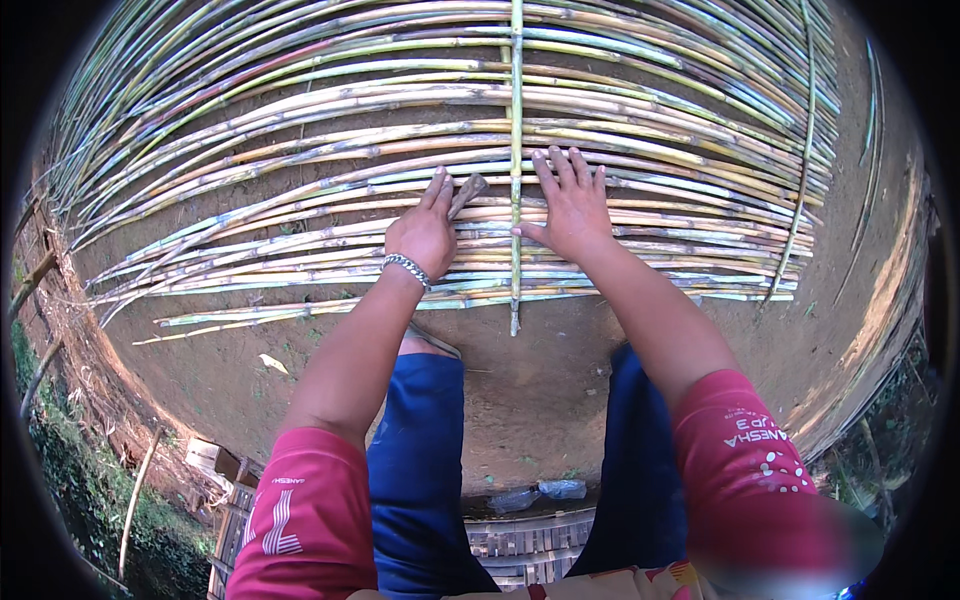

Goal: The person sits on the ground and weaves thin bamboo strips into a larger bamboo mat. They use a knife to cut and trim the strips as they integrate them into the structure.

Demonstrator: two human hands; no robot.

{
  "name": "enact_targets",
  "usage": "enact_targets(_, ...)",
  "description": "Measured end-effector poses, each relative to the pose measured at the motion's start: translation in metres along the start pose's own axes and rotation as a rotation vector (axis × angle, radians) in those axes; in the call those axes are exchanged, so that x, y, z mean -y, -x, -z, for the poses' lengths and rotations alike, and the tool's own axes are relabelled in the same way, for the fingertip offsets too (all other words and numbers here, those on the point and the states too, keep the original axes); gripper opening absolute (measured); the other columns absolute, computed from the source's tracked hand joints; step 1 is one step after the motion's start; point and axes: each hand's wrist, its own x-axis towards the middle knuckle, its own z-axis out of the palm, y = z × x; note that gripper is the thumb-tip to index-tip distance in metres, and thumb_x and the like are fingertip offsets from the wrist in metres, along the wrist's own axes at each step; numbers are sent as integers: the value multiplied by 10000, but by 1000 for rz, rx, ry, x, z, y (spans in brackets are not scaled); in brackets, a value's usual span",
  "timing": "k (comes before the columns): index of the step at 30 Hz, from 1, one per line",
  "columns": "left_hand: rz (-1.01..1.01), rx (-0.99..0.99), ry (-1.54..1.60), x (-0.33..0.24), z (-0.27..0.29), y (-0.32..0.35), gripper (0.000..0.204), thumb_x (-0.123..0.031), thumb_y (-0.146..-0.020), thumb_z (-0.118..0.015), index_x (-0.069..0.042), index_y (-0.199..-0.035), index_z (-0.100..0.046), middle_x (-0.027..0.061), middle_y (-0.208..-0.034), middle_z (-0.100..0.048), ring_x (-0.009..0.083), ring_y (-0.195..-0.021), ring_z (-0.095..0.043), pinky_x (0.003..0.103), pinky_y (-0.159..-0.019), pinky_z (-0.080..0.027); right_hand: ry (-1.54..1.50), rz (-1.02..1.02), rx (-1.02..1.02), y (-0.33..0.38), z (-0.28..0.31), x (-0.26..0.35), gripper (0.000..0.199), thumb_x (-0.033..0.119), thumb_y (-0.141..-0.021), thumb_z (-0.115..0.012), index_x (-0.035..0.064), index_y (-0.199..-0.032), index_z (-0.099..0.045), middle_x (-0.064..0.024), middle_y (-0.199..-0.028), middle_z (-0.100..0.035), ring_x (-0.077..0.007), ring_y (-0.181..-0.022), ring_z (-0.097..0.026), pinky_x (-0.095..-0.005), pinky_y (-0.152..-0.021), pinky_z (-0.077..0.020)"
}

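Long greenish-yellow canes lie side by side on the ground in front of me, with narrow gaps between some of them. A thinner crosswise pole runs over them near the middle. My left hand, a chain bracelet at its wrist, rests on the canes left of this pole. A short brown wooden handle sticks out of its grip; whatever it joins is hidden. Right of the pole, my right hand lies flat on the canes, fingers spread and thumb tip by the pole.
Another crosswise pole lies over the canes' right ends. Brown soil stretches between my legs and the nearest canes. Behind it are crumpled clear plastic and a slatted bamboo surface. Greenery borders the ground at left.
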Motion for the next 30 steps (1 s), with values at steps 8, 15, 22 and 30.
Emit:
enact_targets(8, -69, -206, -70, 4, 30, -33, 678, -90, -892, -578, -106, -1557, -444, 4, -1694, -323, 310, -1015, -734, 437, -831, -610, -60, 12, 0, -1, 0, -2, 1144, 779, -825, -667, 196, -1674, -169, -131, -1711, -220, -371, -1588, -161, -633, -1268, -154)
enact_targets(15, -54, -163, -174, -2, 25, -37, 748, -65, -878, -582, -113, -1596, -377, 5, -1717, -270, 313, -979, -734, 438, -773, -604, -145, -78, -10, -5, 18, 2, 1327, 700, -676, -853, 167, -1670, -154, -96, -1685, -249, -329, -1549, -264, -600, -1248, -264)
enact_targets(22, -98, -99, -247, 4, 18, -34, 757, -81, -896, -538, -126, -1624, -334, 23, -1724, -259, 297, -995, -735, 408, -802, -602, -174, -98, -23, -7, 22, 2, 1353, 627, -637, -911, 151, -1660, -166, -68, -1641, -310, -312, -1468, -370, -630, -1174, -338)
enact_targets(30, -53, -93, -235, -1, 15, -30, 736, -55, -882, -541, -99, -1598, -376, 27, -1704, -307, 299, -976, -738, 407, -752, -605, -159, -102, -1, -9, 26, -3, 1285, 650, -628, -903, 135, -1623, -275, -53, -1602, -354, -292, -1413, -419, -599, -1091, -381)
